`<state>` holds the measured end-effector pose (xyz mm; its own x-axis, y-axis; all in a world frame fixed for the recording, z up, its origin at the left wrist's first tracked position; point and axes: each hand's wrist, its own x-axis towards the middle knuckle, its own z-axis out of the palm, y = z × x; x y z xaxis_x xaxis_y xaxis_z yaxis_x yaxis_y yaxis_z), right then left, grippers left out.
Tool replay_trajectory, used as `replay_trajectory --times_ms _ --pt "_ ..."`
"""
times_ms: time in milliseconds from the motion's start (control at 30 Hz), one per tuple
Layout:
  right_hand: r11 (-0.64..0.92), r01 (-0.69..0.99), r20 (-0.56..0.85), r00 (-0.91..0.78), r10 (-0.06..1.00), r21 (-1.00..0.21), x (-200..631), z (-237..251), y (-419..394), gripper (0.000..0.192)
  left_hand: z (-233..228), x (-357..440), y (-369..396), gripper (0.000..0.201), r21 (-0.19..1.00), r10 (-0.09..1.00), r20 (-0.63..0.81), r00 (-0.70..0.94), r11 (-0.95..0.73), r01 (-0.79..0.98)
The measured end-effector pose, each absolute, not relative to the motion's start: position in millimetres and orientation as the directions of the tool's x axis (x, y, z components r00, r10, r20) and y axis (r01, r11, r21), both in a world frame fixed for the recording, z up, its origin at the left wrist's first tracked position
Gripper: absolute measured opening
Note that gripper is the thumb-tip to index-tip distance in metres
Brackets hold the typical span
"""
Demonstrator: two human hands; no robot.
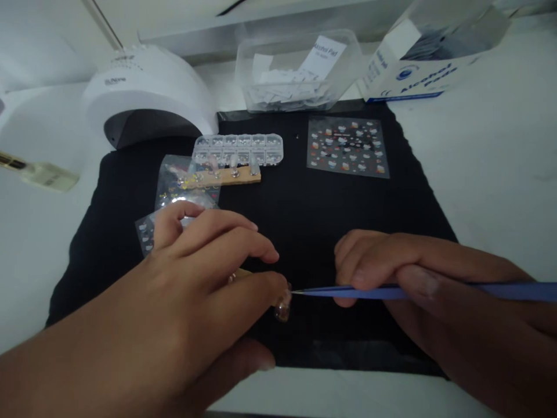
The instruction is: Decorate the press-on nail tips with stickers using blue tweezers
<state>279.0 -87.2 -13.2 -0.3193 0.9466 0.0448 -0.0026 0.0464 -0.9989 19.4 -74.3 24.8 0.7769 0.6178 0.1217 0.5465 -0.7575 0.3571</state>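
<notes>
Right grip pinches slim blue tweezers at glossy nail tip

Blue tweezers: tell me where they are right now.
The slim blue tweezers lie in the right hand, lower right over the black mat, tips meeting the left hand.

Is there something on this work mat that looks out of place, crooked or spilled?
Nothing is spilled or damaged. The only untidy spot is the sticker sheets at the left of the mat, overlapping under the left hand. The right hand holds tweezers to a nail tip.
</notes>
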Motion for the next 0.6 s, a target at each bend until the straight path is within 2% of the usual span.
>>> replay_trajectory --times_ms 433,600 --pt "0.001 0.037 -0.008 -0.262 0.965 -0.999 273.8 -6.3 -81.4 0.030 23.9 21.6 -71.1 0.018 0.399 0.573 0.086 0.815 -0.769 0.499" --pt "0.004 0.033 -0.004 -0.261 0.965 -0.999 274.7 -7.2 -81.5 0.029 26.1 21.2 -71.4 0.020 0.377 0.574 0.072 0.815 -0.773 0.511"
